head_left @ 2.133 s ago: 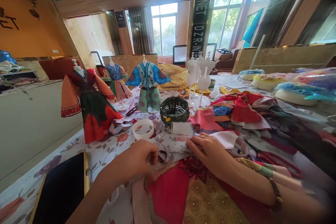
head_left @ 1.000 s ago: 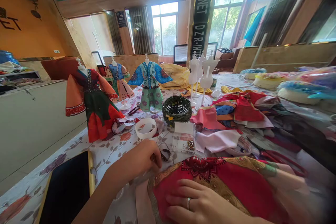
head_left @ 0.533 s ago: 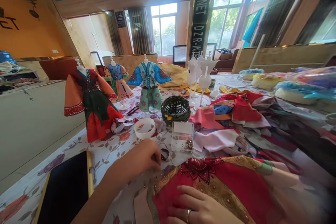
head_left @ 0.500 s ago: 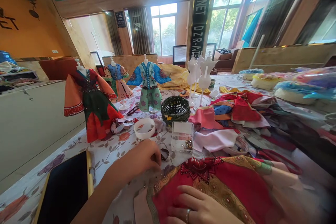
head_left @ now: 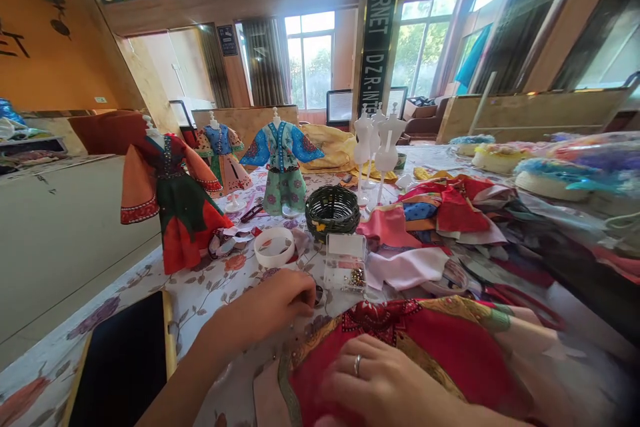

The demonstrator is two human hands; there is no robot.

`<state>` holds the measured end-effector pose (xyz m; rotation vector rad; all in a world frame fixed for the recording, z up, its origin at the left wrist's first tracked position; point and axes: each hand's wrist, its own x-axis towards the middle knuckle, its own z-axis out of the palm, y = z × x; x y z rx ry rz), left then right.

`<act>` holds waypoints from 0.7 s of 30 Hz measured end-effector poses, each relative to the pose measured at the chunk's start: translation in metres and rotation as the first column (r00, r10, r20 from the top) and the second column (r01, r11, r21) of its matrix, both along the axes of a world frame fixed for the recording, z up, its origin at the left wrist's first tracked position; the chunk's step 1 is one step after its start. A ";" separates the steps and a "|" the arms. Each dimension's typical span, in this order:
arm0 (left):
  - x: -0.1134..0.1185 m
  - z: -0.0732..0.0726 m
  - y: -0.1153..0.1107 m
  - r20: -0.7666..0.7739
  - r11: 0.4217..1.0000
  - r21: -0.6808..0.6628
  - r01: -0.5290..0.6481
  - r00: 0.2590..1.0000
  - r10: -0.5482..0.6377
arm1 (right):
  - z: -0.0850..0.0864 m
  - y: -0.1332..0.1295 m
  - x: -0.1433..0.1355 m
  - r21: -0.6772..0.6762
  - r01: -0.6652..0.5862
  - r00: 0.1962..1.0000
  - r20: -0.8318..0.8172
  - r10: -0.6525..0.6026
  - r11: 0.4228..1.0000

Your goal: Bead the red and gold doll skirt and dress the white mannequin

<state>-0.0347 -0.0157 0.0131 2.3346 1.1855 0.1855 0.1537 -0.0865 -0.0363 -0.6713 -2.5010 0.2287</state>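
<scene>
My left hand (head_left: 293, 297) hovers low over the flowered tablecloth, its fingers curled together and pointing down beside a small dark ring-shaped item (head_left: 319, 295). Whatever its fingertips hold, if anything, is hidden. Across the red doll garment (head_left: 465, 353) lies my right hand (head_left: 370, 373), wearing a ring, fingers extended and blurred at the tips. The garment has gold patterned panels and a dark red embroidered motif (head_left: 375, 320) at its top edge. Just behind my hands stands an open clear plastic box (head_left: 345, 267) with small beads (head_left: 357, 277) in it.
A white tape roll (head_left: 274, 247) and a dark woven basket (head_left: 333, 213) stand farther back. Dressed doll forms (head_left: 280, 160) and bare white forms (head_left: 385, 147) rise behind. A phone (head_left: 123, 353) lies left; fabric pieces (head_left: 450, 213) and red-handled scissors (head_left: 525, 300) lie right.
My left hand has shifted slightly right, toward the small dark ring-shaped item. My right hand has moved up over the red garment, covering more of its gold panel.
</scene>
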 end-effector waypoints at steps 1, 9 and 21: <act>0.003 0.003 -0.001 0.023 1.000 0.001 -0.006 1.000 0.006 | 0.006 0.001 0.001 -0.138 0.021 1.000 -0.006 -0.022 0.990; 0.030 0.011 -0.015 0.290 0.998 -0.059 0.020 0.957 -0.002 | 0.033 0.010 0.020 -0.829 -0.113 0.832 -0.381 -0.404 0.548; 0.061 -0.001 -0.027 0.516 0.982 -0.190 0.021 0.852 0.081 | -0.001 -0.006 0.070 -0.670 -0.738 0.501 -0.619 -0.604 0.074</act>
